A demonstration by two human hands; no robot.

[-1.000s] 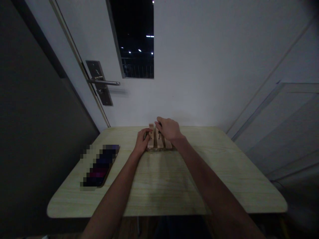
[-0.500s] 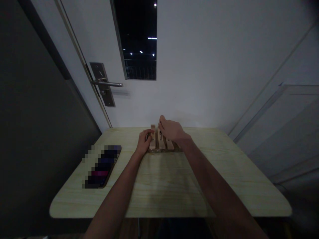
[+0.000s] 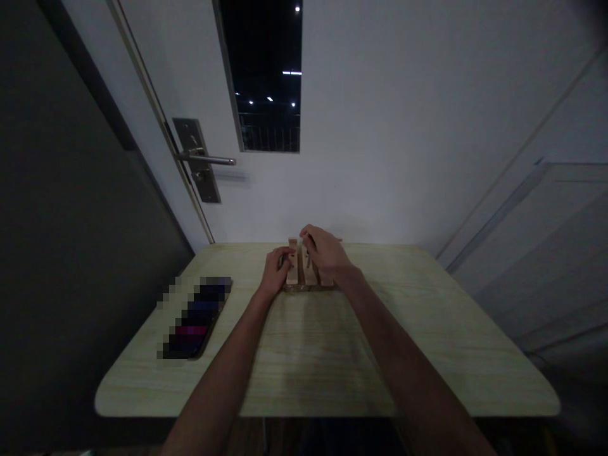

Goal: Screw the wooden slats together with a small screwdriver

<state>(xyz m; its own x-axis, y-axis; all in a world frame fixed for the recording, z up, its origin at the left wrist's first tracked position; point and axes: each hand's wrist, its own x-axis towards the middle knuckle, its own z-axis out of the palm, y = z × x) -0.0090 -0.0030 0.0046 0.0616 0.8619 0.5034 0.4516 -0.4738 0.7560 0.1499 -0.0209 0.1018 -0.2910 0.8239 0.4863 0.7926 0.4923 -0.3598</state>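
A small wooden rack of upright light-wood slats (image 3: 299, 269) stands at the far middle of a pale wood-grain table (image 3: 332, 354). My left hand (image 3: 273, 272) rests against the rack's left slat, fingers curled on it. My right hand (image 3: 325, 253) lies over the top of the rack, covering its right part, with fingertips at a small dark piece between the slats. Whether the right hand grips that piece cannot be told in the dim light.
A dark flat device with a blurred screen (image 3: 194, 320) lies on the table's left side. Behind the table is a white door with a metal lever handle (image 3: 206, 160) and a narrow dark glass pane (image 3: 266, 76). A dark wall stands to the left.
My right hand has shifted slightly on top of the rack, fingers lifting and then curling down again. The left hand stays on the left slat. The view has drifted a little.
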